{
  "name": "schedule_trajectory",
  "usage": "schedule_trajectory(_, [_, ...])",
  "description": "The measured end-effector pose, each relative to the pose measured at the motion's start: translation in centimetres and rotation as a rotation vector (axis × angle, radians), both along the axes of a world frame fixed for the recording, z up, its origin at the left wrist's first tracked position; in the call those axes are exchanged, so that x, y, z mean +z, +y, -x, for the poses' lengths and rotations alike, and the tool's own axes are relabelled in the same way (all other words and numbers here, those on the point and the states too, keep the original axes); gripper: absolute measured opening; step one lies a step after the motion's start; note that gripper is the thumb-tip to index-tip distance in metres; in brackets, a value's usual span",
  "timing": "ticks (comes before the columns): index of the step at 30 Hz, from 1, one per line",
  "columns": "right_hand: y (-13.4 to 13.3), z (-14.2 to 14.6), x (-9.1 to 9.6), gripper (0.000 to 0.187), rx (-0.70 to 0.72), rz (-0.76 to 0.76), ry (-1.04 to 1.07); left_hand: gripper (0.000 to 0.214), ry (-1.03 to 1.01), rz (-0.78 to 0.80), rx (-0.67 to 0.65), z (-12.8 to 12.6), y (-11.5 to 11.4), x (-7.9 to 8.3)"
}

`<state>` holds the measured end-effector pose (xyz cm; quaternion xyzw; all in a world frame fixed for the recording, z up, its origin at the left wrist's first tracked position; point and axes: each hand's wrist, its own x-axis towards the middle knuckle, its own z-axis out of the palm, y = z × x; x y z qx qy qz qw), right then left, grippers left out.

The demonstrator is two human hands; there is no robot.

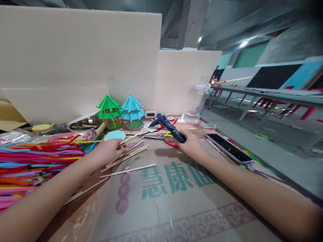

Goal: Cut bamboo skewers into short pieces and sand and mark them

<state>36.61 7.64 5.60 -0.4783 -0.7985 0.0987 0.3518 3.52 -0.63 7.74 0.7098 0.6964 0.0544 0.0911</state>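
Note:
My right hand [193,146] is wrapped round the handle of a dark blue hot glue gun [168,125], its nozzle pointing left. My left hand [109,150] is closed, with a thin wooden stick [132,137] between its fingertips. More loose wooden sticks [133,155] lie under and beside this hand, on a clear plastic sheet over printed cardboard [176,198]. Just beyond the left fingers is a light blue paper disc [114,135]. Between the hands lies a metal tool [153,136] with red and yellow handles, partly hidden by the glue gun and right hand.
Green [109,109] and blue [131,112] pavilion models stand at the back beside a small digital clock [150,114]. Colourful pipe cleaners [37,164] fill the left side. A phone [229,148] and a water bottle [195,104] are on the right. White boards [83,60] rise behind.

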Motion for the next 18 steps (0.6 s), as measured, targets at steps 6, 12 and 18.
schedule_trajectory(6, [1.6,-2.7,3.6,0.044,0.100,0.051,-0.164,0.056,0.001,-0.047,-0.017,0.6,0.5,-1.7])
schedule_trajectory(12, [2.2,-3.5,3.1,0.034,0.085,0.084,-0.104,0.054,-0.064,-0.089,-0.031,0.7,0.6,-1.6])
schedule_trajectory(18, [-2.5,1.1,4.5,0.058,0.257,0.303,0.219,0.049,-0.226,-0.169,-0.025,-0.9,-0.3,0.8])
